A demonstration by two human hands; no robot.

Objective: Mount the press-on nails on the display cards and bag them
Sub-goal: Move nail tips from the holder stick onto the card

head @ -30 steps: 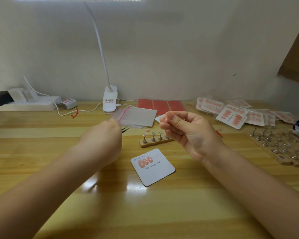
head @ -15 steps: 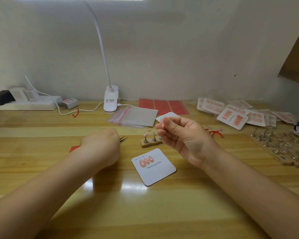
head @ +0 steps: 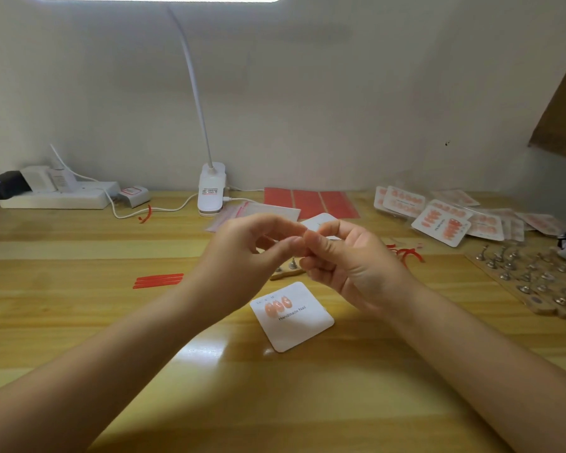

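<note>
A white display card (head: 307, 331) printed "Handmade Nail" lies on the table with three orange press-on nails (head: 276, 307) stuck along its top left. Above and behind it my left hand (head: 242, 256) and my right hand (head: 353, 266) meet fingertip to fingertip. Both pinch a small piece (head: 317, 229) between thumb and forefinger; it is mostly hidden and I cannot tell what it is. Under the hands a short wooden nail holder (head: 286, 273) with metal pegs shows in part.
Three red adhesive strips (head: 159, 280) lie at the left. Behind the hands are clear zip bags (head: 239, 210), a blank white card (head: 321, 220) and red sheets (head: 311, 202). Bagged finished cards (head: 438, 220) are piled at the back right, by a wooden peg board (head: 533, 286). Lamp base (head: 211, 191) and power strip (head: 56, 199) stand at the back.
My left hand dropped away from the zip bags, then rose to the right and met my right hand's fingertips. My right hand stayed in front of the holder, pinching.
</note>
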